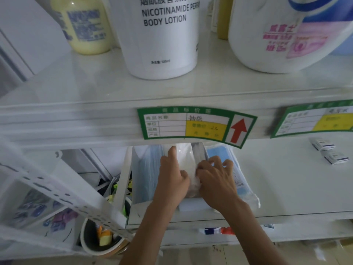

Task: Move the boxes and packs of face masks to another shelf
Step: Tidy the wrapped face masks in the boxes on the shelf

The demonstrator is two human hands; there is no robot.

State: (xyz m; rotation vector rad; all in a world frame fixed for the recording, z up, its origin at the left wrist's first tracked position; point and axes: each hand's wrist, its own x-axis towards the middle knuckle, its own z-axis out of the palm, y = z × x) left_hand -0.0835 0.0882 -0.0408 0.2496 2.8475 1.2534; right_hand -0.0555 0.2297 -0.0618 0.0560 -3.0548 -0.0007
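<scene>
Mask packs [188, 169] in both hands' grasping fingers [219, 163], under price-tagged shelf edge [76, 119], beside small boxes [328, 152].

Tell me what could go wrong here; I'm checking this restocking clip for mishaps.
1. Both hands, left hand and right hand, pinch the thin white pack; its wrap may tear or slip.
2. The blue pack overhangs the shelf edge and could be knocked off.

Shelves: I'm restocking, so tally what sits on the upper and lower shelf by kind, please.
Upper shelf bottles: 3 (yellow bottle, body lotion, white jug)
Mask packs, lower shelf: 3 (left pack, white pack in both hands, right pack)
Small boxes: 2 ()
Total: 8
</scene>
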